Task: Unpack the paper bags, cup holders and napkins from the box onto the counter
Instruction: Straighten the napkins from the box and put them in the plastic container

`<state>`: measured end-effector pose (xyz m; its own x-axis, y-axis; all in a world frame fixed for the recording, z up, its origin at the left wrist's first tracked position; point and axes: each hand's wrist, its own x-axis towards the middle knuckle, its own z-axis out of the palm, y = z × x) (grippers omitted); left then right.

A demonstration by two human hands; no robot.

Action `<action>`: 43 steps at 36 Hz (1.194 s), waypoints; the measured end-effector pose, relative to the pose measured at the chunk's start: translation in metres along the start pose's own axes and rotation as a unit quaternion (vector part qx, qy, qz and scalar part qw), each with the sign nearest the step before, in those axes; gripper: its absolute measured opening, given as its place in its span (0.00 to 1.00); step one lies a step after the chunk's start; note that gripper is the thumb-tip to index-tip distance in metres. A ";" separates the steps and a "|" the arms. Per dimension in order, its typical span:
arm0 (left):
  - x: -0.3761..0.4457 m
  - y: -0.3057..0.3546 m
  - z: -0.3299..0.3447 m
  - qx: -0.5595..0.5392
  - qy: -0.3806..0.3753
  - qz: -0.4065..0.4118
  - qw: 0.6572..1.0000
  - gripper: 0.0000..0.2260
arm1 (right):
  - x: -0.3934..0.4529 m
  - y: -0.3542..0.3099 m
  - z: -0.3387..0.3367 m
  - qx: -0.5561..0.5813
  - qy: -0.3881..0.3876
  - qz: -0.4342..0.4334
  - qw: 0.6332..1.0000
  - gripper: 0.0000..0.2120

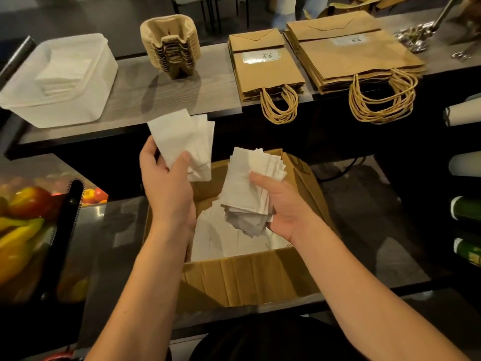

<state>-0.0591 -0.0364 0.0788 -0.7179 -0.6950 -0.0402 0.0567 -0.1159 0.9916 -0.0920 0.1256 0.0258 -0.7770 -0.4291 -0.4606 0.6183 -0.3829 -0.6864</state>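
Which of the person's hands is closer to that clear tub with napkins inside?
Left. The left hand is just below-right of the plastic tub; the right hand is farther right, over the box.

The room was dim and the light was warm and yellow. Light from above fell on the desk (pixel 166 95), and the cup holders (pixel 170 43) cast a soft shadow. The edges looked bent and blurry, and the fruit (pixel 23 220) looked fuzzy.

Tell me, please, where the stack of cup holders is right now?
The cup holders stand on the counter, far left-centre, between the plastic tub and the smaller paper bags.
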 end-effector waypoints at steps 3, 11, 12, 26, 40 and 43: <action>0.000 0.005 0.000 -0.038 -0.054 -0.036 0.997 0.26 | 0.000 -0.001 0.004 0.019 0.021 0.005 1.000 0.17; -0.021 -0.012 0.006 0.221 -0.220 0.027 0.950 0.31 | 0.000 -0.002 0.013 0.059 -0.035 0.024 0.997 0.21; -0.023 -0.012 0.006 0.247 -0.221 0.037 0.943 0.31 | 0.001 -0.002 0.012 0.068 -0.043 0.023 0.997 0.26; -0.008 -0.016 0.001 0.296 -0.201 -0.001 0.934 0.41 | 0.012 -0.008 0.028 0.072 -0.037 -0.024 0.996 0.22; 0.062 0.034 -0.005 0.201 -0.161 0.007 0.966 0.29 | 0.059 -0.065 0.102 -0.105 -0.087 -0.191 0.972 0.26; 0.087 0.058 -0.008 0.221 -0.158 0.055 0.961 0.26 | 0.079 -0.085 0.114 -0.165 -0.099 -0.209 0.959 0.26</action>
<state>-0.1128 -0.1091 0.1315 -0.9036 -0.4267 0.0379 -0.1052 0.3068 0.9459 -0.1923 0.0309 0.1117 -0.8915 -0.4529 -0.0127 0.1610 -0.2904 -0.9433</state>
